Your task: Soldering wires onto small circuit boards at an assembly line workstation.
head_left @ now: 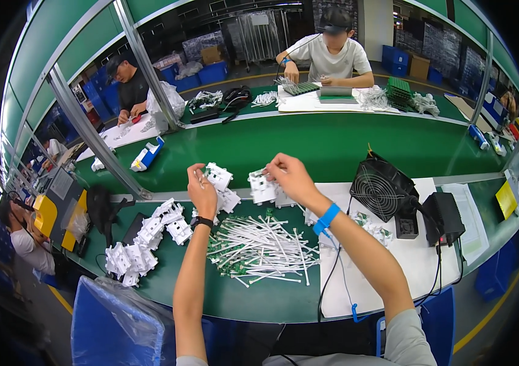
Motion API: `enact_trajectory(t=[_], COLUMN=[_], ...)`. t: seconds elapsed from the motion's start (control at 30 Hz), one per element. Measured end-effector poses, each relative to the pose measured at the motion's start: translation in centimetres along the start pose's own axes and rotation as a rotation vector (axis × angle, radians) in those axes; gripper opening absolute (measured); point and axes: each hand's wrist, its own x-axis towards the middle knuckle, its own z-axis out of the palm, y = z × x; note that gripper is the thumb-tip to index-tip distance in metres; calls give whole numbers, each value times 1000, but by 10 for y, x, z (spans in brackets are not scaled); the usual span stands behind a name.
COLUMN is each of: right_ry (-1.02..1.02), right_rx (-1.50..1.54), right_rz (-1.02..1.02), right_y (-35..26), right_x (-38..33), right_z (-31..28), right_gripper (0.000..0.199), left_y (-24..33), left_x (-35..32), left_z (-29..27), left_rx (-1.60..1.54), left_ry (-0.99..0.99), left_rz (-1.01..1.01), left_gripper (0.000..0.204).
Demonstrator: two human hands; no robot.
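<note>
My right hand (291, 178) pinches a white plastic housing (262, 186) with small cutouts, raised over the far part of the bench. My left hand (202, 194) has its fingers curled together beside another white plastic housing (218, 176); whether it grips that housing or something small is hidden. More white housings stand behind and between my hands. Below them lies a loose heap of white cables (262, 247) with small green boards at some ends. To the left, a crooked row of white housings (150, 233) runs toward the near edge, ending in a pile (130, 263).
A black fan (382, 188) and a black power box (444, 218) stand on white paper (357, 287) at right, with trailing cords. A bag-lined blue bin (113, 323) is at lower left. Metal posts (98, 131) rise at left. Two people work across the bench.
</note>
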Motion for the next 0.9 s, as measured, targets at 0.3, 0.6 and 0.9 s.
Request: enact_trajectory(t=[0.3, 0.6, 0.9], right_ry=[0, -153, -254], right_rx=[-762, -1289, -1255], right_rz=[28, 43, 287], right_y=[57, 57, -27], right_x=[-7, -25, -29], right_z=[15, -3, -78], right_gripper=[21, 18, 35], left_y=[-16, 2, 5], left_x=[-1, -9, -14], left_z=[-2, 2, -2], left_rx=[-11, -30, -16], left_ry=[146, 100, 54], left_rz=[84, 55, 93], left_gripper=[15, 15, 16])
